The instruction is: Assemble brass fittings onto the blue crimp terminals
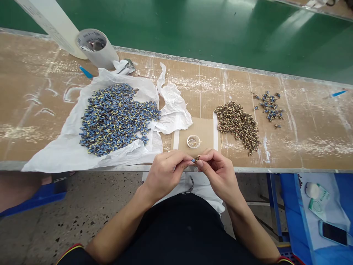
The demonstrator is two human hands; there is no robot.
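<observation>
My left hand point(165, 173) pinches a tiny blue painted piece point(193, 160) between thumb and forefinger. Against it, my right hand point(220, 175) pinches a tiny brown-and-yellow piece point(197, 158); the two appear to touch, though fingertips partly cover them. Just beyond my hands, a small round clear cup point(193, 141) with a thin stick across it stands on a cardboard square point(205, 129). To the left, a big heap of blue-and-yellow pieces point(116, 117) lies on white paper point(68, 147). On the right are a heap of brown-and-tan pieces point(237, 123) and a loose group of blue-and-brown pieces point(271, 106).
A wide tape roll point(96, 48) and crumpled paper point(173, 106) lie on the cardboard-covered table point(176, 73). Blue-handled tools point(86, 72) rest at both sides. A green surface runs behind. At lower right, a phone point(334, 232) lies on blue-and-white sheeting. Another person's limb shows at left.
</observation>
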